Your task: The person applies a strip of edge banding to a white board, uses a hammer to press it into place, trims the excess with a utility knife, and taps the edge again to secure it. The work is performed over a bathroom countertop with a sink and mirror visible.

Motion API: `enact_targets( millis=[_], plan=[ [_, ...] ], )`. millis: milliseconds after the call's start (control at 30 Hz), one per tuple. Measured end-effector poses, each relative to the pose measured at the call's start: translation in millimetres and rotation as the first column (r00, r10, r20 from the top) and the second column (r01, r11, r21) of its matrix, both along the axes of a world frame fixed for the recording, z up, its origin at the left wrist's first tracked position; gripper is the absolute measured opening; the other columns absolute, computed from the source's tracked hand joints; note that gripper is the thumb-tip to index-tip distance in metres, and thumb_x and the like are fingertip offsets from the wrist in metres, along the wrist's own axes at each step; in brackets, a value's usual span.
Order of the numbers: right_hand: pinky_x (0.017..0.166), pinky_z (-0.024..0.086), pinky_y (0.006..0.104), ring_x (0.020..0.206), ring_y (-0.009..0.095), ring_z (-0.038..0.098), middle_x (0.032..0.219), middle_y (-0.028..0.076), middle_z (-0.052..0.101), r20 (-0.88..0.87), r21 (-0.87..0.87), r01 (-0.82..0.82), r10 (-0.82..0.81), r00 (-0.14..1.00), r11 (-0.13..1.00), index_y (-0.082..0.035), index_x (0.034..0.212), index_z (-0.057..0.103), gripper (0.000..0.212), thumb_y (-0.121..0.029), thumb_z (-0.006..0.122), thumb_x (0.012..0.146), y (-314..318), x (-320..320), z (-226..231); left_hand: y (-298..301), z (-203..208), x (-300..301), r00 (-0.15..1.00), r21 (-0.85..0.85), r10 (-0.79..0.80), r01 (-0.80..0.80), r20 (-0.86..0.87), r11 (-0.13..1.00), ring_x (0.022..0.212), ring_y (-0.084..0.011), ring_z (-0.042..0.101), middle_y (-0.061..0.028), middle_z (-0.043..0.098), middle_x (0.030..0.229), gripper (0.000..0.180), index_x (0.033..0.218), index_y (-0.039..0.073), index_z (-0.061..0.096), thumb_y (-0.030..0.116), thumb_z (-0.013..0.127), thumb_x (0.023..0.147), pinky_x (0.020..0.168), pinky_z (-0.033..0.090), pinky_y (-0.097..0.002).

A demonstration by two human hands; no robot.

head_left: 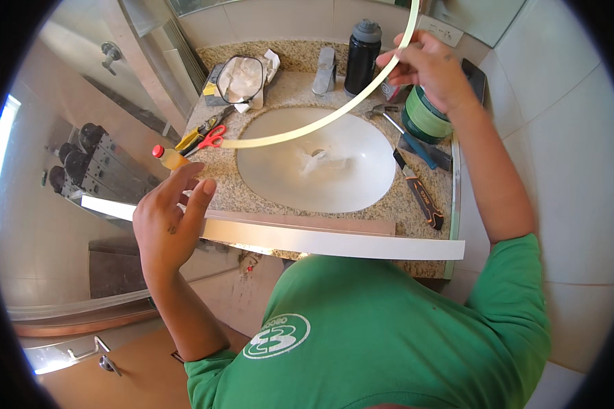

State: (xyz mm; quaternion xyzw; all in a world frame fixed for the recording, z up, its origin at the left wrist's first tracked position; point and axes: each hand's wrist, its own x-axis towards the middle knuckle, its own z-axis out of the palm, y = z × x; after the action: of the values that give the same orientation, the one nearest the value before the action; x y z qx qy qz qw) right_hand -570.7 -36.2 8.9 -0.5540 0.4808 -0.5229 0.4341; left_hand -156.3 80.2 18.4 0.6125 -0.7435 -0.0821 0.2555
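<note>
Up over the sink [361, 191], a pale strip [334, 114] arcs between two hands.
The right hand [430, 68] has its fingers [396, 57] pinched on the strip's upper part, above a green roll [423, 117] on the granite counter [416, 204]. The left hand [169, 221] rests on a long white profile [320, 240] lying along the counter's front edge, its fingers loose and spread, gripping nothing. The strip's low end hangs near red-handled scissors [210, 139]. A black bottle [361, 54] stands beside the tap [325, 69].
</note>
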Motion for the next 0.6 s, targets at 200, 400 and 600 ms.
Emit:
enact_targets(
  millis=[200,400,600],
  plan=[
    [0.075,0.064,0.0356,0.079,0.022,0.072,0.104,0.019,0.072,0.133,0.256,-0.006,-0.029,0.991,0.967,-0.002,0.116,0.052,0.027,-0.005,0.065,0.092,8,15,-105,1,-1,1,1.000,0.026,0.017,-0.017,-0.004,1.000,0.075,-0.0228,0.070,-0.0105,0.075,0.087,0.042,0.116,0.007,0.074,0.044,0.073,0.094,0.068,0.052,-0.0339],
    [0.079,0.064,0.0376,0.085,0.024,0.071,0.111,0.021,0.071,0.192,0.463,-0.055,-0.039,0.981,0.885,-0.004,0.115,0.051,0.026,-0.003,0.063,0.092,15,26,-197,3,-2,1,1.000,0.021,0.031,-0.031,-0.002,0.999,0.076,-0.0229,0.070,-0.0097,0.076,0.088,0.044,0.117,0.006,0.074,0.042,0.075,0.092,0.070,0.053,-0.0349],
    [0.085,0.063,0.0399,0.089,0.027,0.071,0.114,0.022,0.070,0.291,0.604,-0.092,-0.111,0.950,0.792,-0.006,0.116,0.049,0.025,0.000,0.060,0.094,24,37,-262,6,-1,-1,0.998,0.025,0.060,-0.060,0.013,0.998,0.077,-0.0225,0.070,-0.0089,0.075,0.087,0.042,0.117,0.006,0.074,0.040,0.075,0.092,0.072,0.053,-0.0345]
  ],
)
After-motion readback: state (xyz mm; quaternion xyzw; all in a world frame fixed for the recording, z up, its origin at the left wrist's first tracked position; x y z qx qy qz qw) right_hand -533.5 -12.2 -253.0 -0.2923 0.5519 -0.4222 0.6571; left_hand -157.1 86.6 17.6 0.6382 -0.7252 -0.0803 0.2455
